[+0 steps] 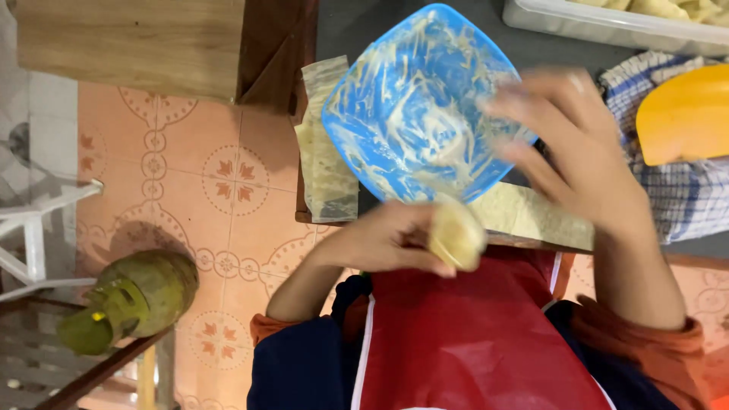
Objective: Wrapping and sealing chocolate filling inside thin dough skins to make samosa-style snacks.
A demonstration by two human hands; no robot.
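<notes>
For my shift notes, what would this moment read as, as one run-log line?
left hand: holds pale roll | right hand: at blue bowl, blurred, grip unclear | thin sheets on table

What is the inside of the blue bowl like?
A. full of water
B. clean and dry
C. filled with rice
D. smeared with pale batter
D: the blue bowl shows pale, streaky batter smears across its inner surface, with no water or rice in it.
</notes>
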